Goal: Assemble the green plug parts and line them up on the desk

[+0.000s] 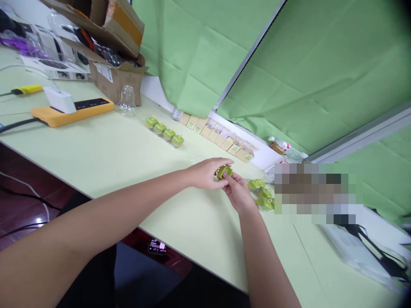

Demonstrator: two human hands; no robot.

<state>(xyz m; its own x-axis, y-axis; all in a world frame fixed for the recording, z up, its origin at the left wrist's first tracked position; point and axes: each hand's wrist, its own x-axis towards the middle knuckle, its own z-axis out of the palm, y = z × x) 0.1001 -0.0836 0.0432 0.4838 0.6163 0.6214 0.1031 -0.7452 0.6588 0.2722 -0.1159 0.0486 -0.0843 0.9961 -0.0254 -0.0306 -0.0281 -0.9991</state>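
Observation:
Above the pale table (199,214), both hands meet around a small green box-shaped piece (224,172) that looks hollow on its visible side. My left hand (205,173) curls about its left side, with fingers over the top. The thumb of my right hand (237,189) presses on its front, while the other fingers lie behind it. A small loop shows at the piece's left edge. Just right of my right hand stand several similar green-topped small containers (265,193). A row of more green-topped containers (164,131) sits farther back on the left.
Small cardboard boxes (218,136) line the back edge below a green curtain (199,55). At left are an orange power strip (77,112), a clear plastic bottle (127,100) and an open carton (112,81). A blurred-out patch (314,192) covers things at right.

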